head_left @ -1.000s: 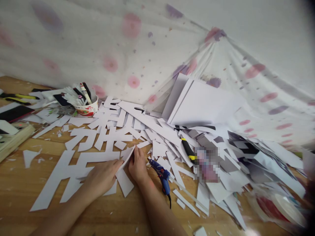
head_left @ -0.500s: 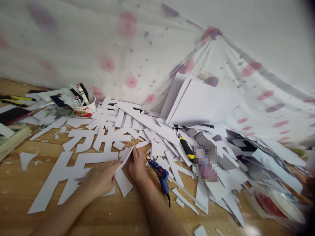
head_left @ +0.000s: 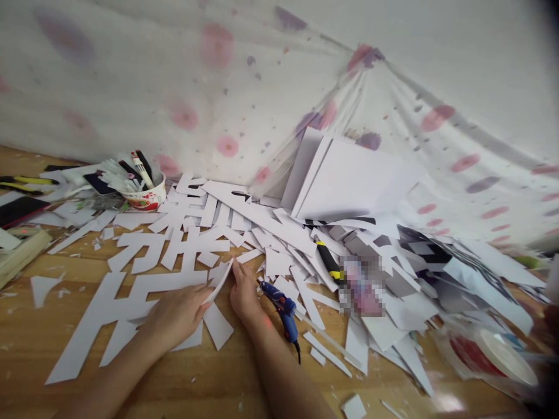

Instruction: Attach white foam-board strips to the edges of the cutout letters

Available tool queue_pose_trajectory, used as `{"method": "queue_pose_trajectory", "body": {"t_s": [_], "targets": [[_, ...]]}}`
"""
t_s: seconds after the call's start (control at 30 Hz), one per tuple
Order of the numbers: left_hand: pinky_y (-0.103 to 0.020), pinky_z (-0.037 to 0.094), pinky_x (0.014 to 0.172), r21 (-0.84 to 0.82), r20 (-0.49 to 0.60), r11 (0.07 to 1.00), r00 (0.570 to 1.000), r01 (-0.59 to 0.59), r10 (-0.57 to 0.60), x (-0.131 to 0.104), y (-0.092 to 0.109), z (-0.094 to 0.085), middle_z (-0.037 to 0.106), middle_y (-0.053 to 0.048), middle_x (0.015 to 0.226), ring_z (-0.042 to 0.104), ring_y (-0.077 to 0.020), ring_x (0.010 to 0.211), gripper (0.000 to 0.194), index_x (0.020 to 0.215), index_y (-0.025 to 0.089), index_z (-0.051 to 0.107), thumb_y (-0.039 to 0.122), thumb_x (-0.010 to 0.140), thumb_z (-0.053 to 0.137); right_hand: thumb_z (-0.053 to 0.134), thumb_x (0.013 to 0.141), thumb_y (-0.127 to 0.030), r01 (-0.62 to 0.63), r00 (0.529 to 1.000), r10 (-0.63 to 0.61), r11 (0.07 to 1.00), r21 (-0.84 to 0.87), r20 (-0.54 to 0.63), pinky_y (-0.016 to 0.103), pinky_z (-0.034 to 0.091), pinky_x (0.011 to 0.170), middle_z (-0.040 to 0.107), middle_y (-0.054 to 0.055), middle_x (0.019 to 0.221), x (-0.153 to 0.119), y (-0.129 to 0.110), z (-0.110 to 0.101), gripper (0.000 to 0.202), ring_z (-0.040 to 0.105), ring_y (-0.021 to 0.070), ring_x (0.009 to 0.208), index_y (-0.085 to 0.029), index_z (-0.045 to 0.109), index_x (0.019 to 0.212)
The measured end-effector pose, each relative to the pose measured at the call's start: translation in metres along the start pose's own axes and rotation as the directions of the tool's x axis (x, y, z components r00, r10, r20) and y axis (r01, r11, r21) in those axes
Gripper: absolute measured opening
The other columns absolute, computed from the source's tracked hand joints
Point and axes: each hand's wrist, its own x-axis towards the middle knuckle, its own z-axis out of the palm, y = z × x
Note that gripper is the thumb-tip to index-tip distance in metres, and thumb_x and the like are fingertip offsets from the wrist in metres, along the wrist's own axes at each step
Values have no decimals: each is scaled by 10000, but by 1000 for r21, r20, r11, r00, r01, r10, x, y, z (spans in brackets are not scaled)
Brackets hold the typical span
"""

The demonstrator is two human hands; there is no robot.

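A narrow strip of white board (head_left: 220, 281) stands on edge between my hands, slightly curved. My left hand (head_left: 177, 314) grips its near end, the fingers closed round it. At the far end, the fingers of my right hand (head_left: 243, 291) are closed on the strip's tip. White cut-out character shapes (head_left: 102, 317) lie flat beneath and left of my left hand. Another white piece (head_left: 218, 327) lies on the wood just below the strip. A blue glue gun (head_left: 280, 308) with a clear glue stick rests right of my right hand.
Behind are a paper cup of pens (head_left: 146, 198) and leaning white boards (head_left: 349, 180) against a floral curtain. A yellow-black cutter (head_left: 327, 261) lies among scraps at right, near a roll of tape (head_left: 502, 358). Pliers (head_left: 26, 183) lie far left.
The strip is turned more on edge, showing less of its face. Both hands keep hold of it and have barely moved. The whole view has shifted slightly.
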Motion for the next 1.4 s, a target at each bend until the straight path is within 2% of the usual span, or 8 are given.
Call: {"method": "queue_pose_trajectory", "body": {"t_s": [0.37,0.6,0.73,0.87,1.03,1.4], "targets": [[-316,391,659,45,10,999,999,31,-32,1,4,2,617,-33,894,590,-202,798,281,937,219,582,247,866,311,354,611,34,-10,1000,10,1000,-13,16,394,404,932,586,137,1122,0,-1,-2,719,502,237,1029,-65,409,1321],[-321,384,608,110,18,993,999,31,-34,2,2,5,577,-37,948,583,-191,738,311,968,214,567,259,870,275,356,579,39,-90,996,92,989,116,-11,350,442,897,645,69,1044,3,8,-1,721,570,205,969,-169,520,1250],[-319,383,596,103,30,994,999,38,-41,2,2,5,564,-39,947,579,-183,718,310,944,214,565,257,865,269,350,572,44,-131,989,139,979,156,-43,346,459,868,661,79,1001,2,6,-1,703,589,208,942,-136,538,1225],[-325,386,603,83,29,996,999,31,-34,1,2,5,570,-42,930,580,-195,732,306,922,215,563,254,862,265,347,594,33,-139,986,151,981,137,-77,368,465,855,659,97,971,0,-5,-1,628,593,224,921,-127,582,1154],[-324,383,602,68,16,997,999,43,-45,0,1,7,582,-43,915,582,-203,749,288,921,224,564,234,849,286,334,631,43,-180,970,196,977,114,-146,395,447,885,637,128,1016,-5,-14,9,612,572,239,980,-110,547,1184],[-344,408,634,91,40,995,998,39,-43,2,3,5,592,-49,904,593,-221,783,299,915,210,567,232,858,275,364,624,40,-172,973,187,978,117,-138,435,438,887,626,115,1026,-6,-15,9,625,557,253,994,-147,525,1198]]}}
